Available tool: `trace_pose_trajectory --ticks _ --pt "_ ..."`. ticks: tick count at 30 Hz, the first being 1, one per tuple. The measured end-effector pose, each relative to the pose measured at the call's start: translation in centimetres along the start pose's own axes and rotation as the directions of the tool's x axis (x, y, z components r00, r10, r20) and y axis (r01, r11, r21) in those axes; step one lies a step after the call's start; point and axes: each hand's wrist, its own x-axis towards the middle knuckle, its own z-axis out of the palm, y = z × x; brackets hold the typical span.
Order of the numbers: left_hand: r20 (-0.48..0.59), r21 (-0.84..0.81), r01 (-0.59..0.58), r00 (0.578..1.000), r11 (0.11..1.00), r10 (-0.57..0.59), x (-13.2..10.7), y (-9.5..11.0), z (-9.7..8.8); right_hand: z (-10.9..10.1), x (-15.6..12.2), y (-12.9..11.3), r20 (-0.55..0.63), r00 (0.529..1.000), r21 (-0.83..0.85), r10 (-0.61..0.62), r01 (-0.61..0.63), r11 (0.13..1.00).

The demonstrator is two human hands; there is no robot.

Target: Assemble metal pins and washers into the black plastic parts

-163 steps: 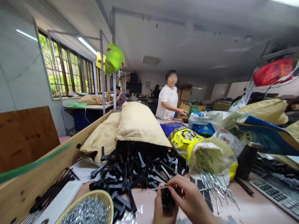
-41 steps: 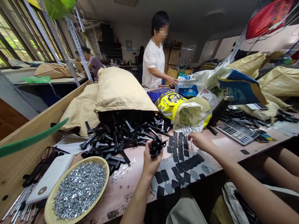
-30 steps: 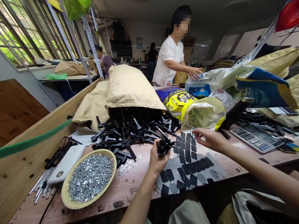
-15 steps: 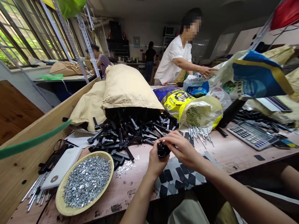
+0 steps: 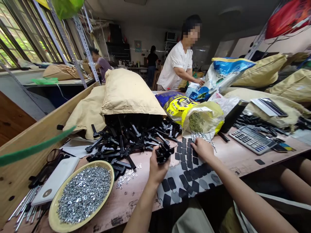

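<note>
Crowded workshop bench [image 5: 243,155] is running under both my arms, sacks and bags piled along its far side. Across it a person in a white shirt [image 5: 175,66] is handling a blue and white bag [image 5: 220,72]; their hands are none of mine.

I am holding a small cluster of black plastic parts [image 5: 163,153] up off the wood in my left hand [image 5: 157,167], fingers curled and pressed round its lower end. It looks light and rigid, moulded plastic with lugs and edges, so I judge it will not slip much; the grip belongs low on the body, leaving the top free.

I am reaching my right hand [image 5: 203,149] forward, palm down, fingertips landing among the thin metal pins [image 5: 202,137] spilling from the yellow and white bag [image 5: 206,118]. Whether the fingers are already pinching one I cannot tell; they are hidden under the hand. The pins look stiff, smooth and slender, likely to roll and slide, so I judge one is best taken mid-shaft between thumb and forefinger.

Just beside that hand lies a sheet of black adhesive pads [image 5: 189,171], soft-looking and flat. To my left, loose black plastic pieces [image 5: 126,142] are tumbling out of a tan sack [image 5: 128,92]. Near the bench edge sit a yellow bowl of small nuts [image 5: 81,195] and a few scattered ones [image 5: 127,174]. A calculator [image 5: 251,139] lies well off to the right.
</note>
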Motion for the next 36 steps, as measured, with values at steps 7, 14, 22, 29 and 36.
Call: trace_pose_trajectory --ticks 7,14,22,29,36 --pt "-0.117 -0.019 0.068 0.991 0.998 -0.069 0.2 0.7 -0.5 1.5 0.7 2.1 0.123 0.985 -0.116 0.124 -0.110 0.987" --pt "-0.053 0.097 0.067 0.997 0.993 -0.062 -0.2 0.2 -0.2 -8.4 -3.9 -1.1 -0.024 0.994 0.383 -0.102 0.103 0.918" --pt "0.031 0.270 -0.048 0.999 0.962 0.041 -0.4 -0.3 -0.2 -12.8 -8.0 -8.6 -0.075 0.688 0.367 -0.722 0.692 0.621" --pt "0.124 0.349 -0.133 0.988 0.928 0.095 -0.7 -0.9 0.0 -10.2 -6.9 -10.3 -0.187 0.560 0.108 -0.807 0.829 0.549" --pt "0.077 0.237 -0.056 0.996 0.970 0.039 -0.2 -0.6 -0.6 -8.0 -8.0 -9.2 -0.301 0.686 0.437 -0.663 0.717 0.544"
